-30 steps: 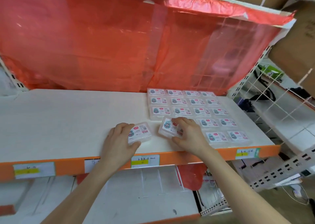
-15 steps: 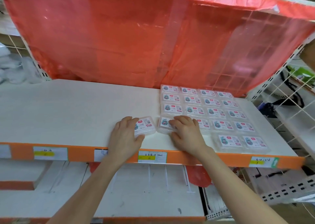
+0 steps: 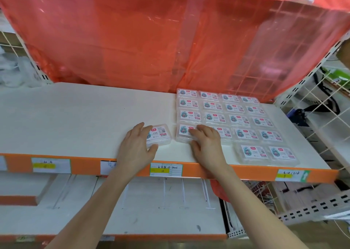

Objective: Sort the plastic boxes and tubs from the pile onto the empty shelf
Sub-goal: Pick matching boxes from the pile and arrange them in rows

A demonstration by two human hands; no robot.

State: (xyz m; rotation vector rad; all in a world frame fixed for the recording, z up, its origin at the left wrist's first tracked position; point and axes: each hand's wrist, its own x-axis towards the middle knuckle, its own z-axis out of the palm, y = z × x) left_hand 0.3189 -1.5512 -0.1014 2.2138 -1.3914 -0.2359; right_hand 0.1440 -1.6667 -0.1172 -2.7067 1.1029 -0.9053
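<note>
Two clear, flat plastic boxes lay under the grips on the white shelf (image 3: 75, 116). Each showed a white label with a cartoon figure through its lid; whatever else was inside could not be made out. The loose box (image 3: 161, 135) sat flat at the fingertips of the left grip (image 3: 136, 148), which held it with fingers laid over its left half and thumb hooked against its near edge. Just right of it, across a narrow gap, the end box (image 3: 182, 133) lay beneath the right grip (image 3: 206, 144). That grip's fingers pressed nearly straight on the lid, the thumb spread toward the left grip.

Beyond and right of the right grip, the block of like boxes (image 3: 234, 108) lay in tidy rows, edges touching, back to the red plastic sheet (image 3: 132, 40). Both forearms reached up over the orange front edge (image 3: 246, 171).
</note>
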